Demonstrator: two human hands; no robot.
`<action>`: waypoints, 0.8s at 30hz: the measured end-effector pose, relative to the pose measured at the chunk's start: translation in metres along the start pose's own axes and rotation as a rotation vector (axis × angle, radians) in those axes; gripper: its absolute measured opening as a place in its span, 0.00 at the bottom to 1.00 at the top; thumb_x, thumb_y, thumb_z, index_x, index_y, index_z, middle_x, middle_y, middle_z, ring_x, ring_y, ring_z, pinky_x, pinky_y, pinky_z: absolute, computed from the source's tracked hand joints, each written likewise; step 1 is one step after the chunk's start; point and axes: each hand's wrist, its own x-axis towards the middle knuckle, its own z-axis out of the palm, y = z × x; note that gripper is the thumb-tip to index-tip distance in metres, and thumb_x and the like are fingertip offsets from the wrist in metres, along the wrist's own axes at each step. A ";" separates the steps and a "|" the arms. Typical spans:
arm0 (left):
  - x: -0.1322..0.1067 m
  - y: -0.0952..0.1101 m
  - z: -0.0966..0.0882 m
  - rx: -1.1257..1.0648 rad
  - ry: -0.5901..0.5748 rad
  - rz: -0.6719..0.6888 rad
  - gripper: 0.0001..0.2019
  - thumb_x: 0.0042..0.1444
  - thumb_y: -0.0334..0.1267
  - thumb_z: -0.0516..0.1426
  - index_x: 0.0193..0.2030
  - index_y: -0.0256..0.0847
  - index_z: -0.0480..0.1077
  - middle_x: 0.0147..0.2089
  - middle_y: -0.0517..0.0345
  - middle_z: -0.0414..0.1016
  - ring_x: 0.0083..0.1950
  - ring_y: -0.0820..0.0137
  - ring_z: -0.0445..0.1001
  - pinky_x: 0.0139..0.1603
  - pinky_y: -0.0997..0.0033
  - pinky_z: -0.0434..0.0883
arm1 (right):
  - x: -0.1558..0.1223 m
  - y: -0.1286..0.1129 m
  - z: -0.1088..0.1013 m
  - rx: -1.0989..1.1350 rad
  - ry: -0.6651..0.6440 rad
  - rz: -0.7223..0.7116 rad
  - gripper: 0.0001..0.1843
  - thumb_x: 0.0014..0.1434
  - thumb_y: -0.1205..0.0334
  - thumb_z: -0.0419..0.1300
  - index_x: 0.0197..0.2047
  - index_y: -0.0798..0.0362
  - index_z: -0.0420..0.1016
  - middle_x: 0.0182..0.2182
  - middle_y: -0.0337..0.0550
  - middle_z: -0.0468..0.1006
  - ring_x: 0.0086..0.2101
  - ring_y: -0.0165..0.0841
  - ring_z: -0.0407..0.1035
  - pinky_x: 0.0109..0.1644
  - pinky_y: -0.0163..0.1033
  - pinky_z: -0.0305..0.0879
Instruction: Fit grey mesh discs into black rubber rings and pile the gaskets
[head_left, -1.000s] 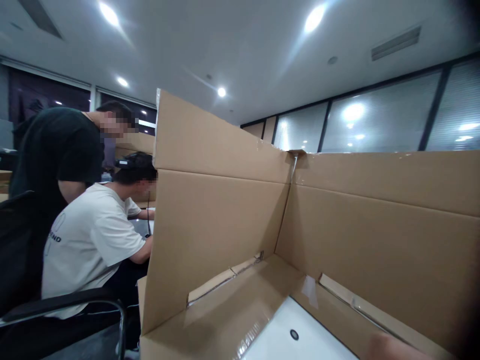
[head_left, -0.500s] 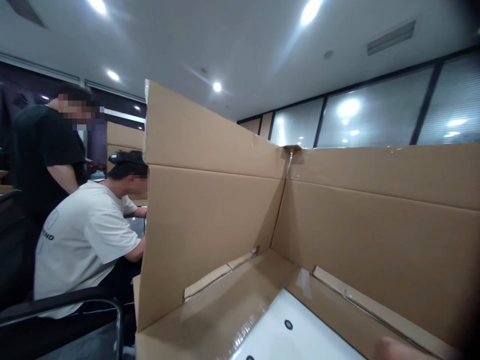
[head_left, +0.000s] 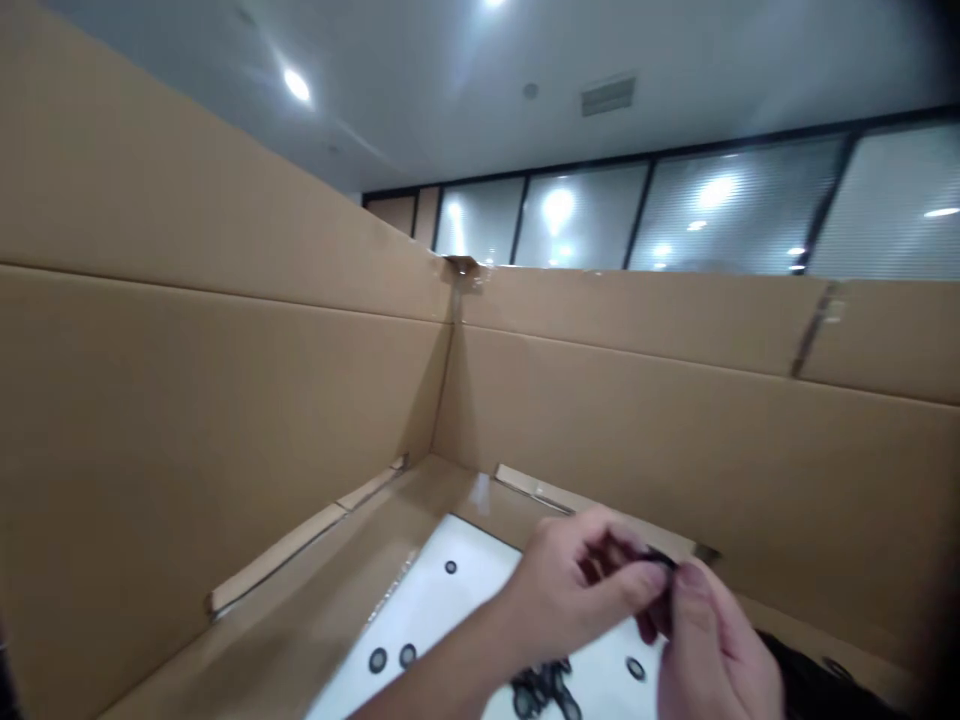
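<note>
My left hand (head_left: 574, 580) and my right hand (head_left: 716, 640) meet above a white board (head_left: 442, 610). Thumbs and fingers of both pinch a small dark piece (head_left: 658, 556); its full shape is hidden by the fingertips. On the board below lies a pile of small black ring-like pieces (head_left: 544, 690) with pale centres, partly covered by my left wrist. Single rings of the same look rest apart: one ring (head_left: 451, 567) near the far corner, a pair of rings (head_left: 378, 660) at the left, and another ring (head_left: 635, 668) beneath my hands.
Tall cardboard walls (head_left: 225, 400) enclose the work space at left and back, meeting in a taped corner. Folded cardboard strips (head_left: 300, 550) run along their bases. A black item (head_left: 810, 680) lies at the lower right. Frosted glass panels (head_left: 585, 220) stand beyond.
The view has turned right, and two people at the left are out of sight. Both hands are now in view, together on a small dark piece; before, only a blurred bit of hand showed.
</note>
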 end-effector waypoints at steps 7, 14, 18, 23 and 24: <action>0.000 0.009 -0.025 -0.172 -0.157 -0.114 0.13 0.60 0.44 0.66 0.38 0.35 0.71 0.26 0.58 0.76 0.26 0.73 0.78 0.26 0.79 0.72 | 0.001 -0.023 0.012 0.153 -0.212 -0.014 0.27 0.72 0.44 0.51 0.25 0.52 0.66 0.19 0.37 0.67 0.22 0.29 0.61 0.25 0.33 0.59; 0.002 0.008 -0.035 -0.191 -0.304 -0.040 0.16 0.59 0.34 0.67 0.54 0.39 0.75 0.34 0.54 0.82 0.33 0.68 0.84 0.27 0.80 0.73 | 0.000 -0.025 0.009 0.259 -0.334 0.021 0.26 0.72 0.45 0.50 0.27 0.52 0.67 0.20 0.37 0.66 0.22 0.28 0.59 0.25 0.33 0.59; 0.001 0.008 -0.035 -0.160 -0.272 -0.004 0.12 0.60 0.35 0.66 0.50 0.38 0.78 0.31 0.56 0.80 0.30 0.70 0.82 0.27 0.80 0.74 | 0.003 -0.025 0.003 0.229 -0.443 0.016 0.27 0.74 0.45 0.47 0.30 0.54 0.70 0.21 0.39 0.69 0.23 0.29 0.61 0.27 0.35 0.60; 0.002 0.009 -0.039 -0.178 -0.210 -0.016 0.14 0.58 0.43 0.67 0.45 0.36 0.78 0.35 0.54 0.76 0.32 0.72 0.76 0.26 0.77 0.77 | 0.016 -0.024 -0.016 0.052 -0.424 -0.130 0.16 0.71 0.49 0.54 0.39 0.51 0.72 0.26 0.38 0.71 0.27 0.31 0.67 0.31 0.36 0.64; 0.002 0.009 -0.040 -0.174 -0.209 -0.029 0.14 0.58 0.44 0.67 0.44 0.36 0.78 0.36 0.54 0.76 0.33 0.71 0.76 0.26 0.76 0.78 | 0.018 -0.025 -0.020 0.020 -0.417 -0.166 0.12 0.70 0.50 0.57 0.42 0.50 0.73 0.28 0.38 0.72 0.29 0.31 0.68 0.31 0.36 0.65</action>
